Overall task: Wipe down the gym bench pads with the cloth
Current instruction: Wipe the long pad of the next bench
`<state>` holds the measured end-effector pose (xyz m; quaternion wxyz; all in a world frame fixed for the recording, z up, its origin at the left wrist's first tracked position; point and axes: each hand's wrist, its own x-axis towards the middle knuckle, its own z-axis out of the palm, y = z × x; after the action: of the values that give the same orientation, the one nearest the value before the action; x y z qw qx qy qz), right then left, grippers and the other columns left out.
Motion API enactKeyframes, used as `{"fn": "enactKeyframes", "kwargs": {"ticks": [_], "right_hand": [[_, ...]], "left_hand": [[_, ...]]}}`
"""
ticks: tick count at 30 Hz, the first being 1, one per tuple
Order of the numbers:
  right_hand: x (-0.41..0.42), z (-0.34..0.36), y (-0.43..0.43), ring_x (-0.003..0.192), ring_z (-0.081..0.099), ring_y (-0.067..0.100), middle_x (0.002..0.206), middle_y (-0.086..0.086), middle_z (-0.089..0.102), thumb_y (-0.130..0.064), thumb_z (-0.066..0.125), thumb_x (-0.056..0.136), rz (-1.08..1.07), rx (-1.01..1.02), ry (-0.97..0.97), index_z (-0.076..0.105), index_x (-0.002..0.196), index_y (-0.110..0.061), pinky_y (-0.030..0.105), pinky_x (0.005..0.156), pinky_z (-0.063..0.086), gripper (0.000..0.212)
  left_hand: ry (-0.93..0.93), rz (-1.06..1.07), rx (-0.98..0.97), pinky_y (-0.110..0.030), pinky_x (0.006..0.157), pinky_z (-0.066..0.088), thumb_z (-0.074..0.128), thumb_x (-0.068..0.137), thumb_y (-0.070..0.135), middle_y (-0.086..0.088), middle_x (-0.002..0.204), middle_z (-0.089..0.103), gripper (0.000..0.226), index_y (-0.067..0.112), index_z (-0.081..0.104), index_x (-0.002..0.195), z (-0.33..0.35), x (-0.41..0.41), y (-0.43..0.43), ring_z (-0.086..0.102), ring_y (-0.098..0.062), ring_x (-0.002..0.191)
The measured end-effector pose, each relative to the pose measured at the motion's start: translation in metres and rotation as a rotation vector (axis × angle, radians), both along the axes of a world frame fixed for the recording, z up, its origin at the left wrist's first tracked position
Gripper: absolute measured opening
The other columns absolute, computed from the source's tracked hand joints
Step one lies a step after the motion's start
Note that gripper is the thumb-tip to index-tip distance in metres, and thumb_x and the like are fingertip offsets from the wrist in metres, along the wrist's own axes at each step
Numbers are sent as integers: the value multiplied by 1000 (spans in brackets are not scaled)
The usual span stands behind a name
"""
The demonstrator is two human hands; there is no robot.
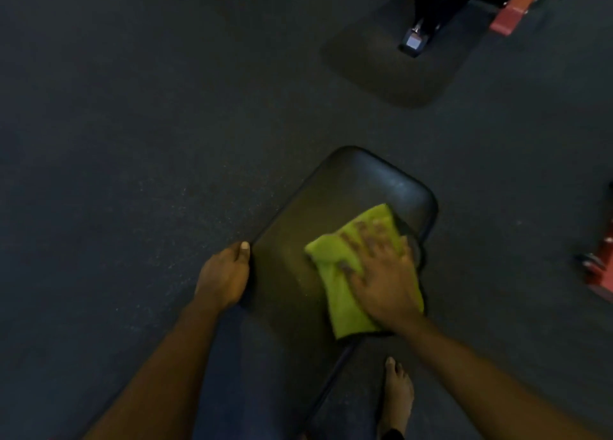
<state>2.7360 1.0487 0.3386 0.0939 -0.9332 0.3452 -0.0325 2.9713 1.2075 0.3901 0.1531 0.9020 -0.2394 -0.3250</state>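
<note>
1. Gym floor, mid-wipe: your right hand [381, 274] lies flat on the yellow-green cloth [336, 303], fingers spread and pressing it into the black bench pad [358, 181]. Nothing is pinched; the palm does the holding.

2. Your left hand [225, 274] grips the pad's left edge, with the thumb on top at the rim and the fingers curled out of sight underneath. It reads as a brace.

3. The cloth sits on the right half of the pad, its near corner hanging at the pad's near edge and its far corner pointing at the rounded far end.

4. The relation that counts: the pad's long axis runs away from you and slightly rightward. Bare vinyl lies ahead of your right fingertips, toward the far end, and across to the left, between the cloth and your bracing hand.

5. The right hand is the nearer one to both stretches. The likely next stroke pushes the cloth along that axis to the far end, then sweeps it left.

6. The risk, as judged here, is that the cloth runs off the right rim, since it already rides close to that edge.

7. Your bare foot [398, 393] stands beside the bench frame on the dark floor [132, 108].
</note>
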Motion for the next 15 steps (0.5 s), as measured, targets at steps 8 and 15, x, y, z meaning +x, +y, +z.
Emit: {"fn": "enactKeyframes", "kwargs": {"ticks": [8, 15], "right_hand": [[128, 4, -68, 156, 9, 28, 170, -6, 12, -61, 28, 100, -387, 102, 41, 29, 155, -40, 73, 115, 6, 59], [26, 9, 76, 155, 18, 22, 166, -8, 25, -59, 33, 99, 161, 18, 19, 35, 153, -41, 67, 115, 20, 57]], "left_hand": [[33, 32, -153, -39, 103, 37, 25, 107, 41, -12, 137, 56, 49, 17, 50, 141, -8, 1, 17, 52, -29, 125], [67, 206, -229, -40, 95, 45, 31, 106, 40, -17, 122, 64, 47, 11, 61, 127, -13, -5, 55, 59, -30, 109]]}}
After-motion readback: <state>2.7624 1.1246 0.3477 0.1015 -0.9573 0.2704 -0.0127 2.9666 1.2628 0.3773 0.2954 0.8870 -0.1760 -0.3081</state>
